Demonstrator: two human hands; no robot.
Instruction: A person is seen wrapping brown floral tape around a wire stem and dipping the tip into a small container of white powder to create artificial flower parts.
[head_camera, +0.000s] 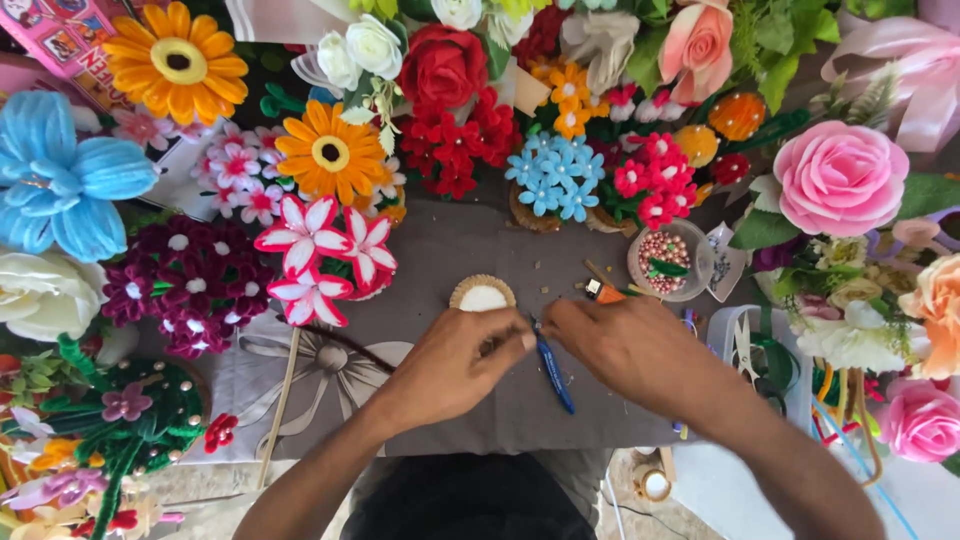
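Grey cloth covers the desk (470, 250), ringed along its far and side edges by handmade flowers. At its middle the left hand (455, 365) has its fingers (508, 343) pinched on something too small to tell, meeting the right hand (625, 350), curled by a blue-handled tool (555, 375) lying beneath. Judging by this, a fine joining step is in hand, calling for a steady pinch; a round woven coaster (482, 294) lies just beyond.

Two hands (450, 365), two orange daisies (178, 62), one blue-handled tool (555, 373), one bead bowl (664, 262).
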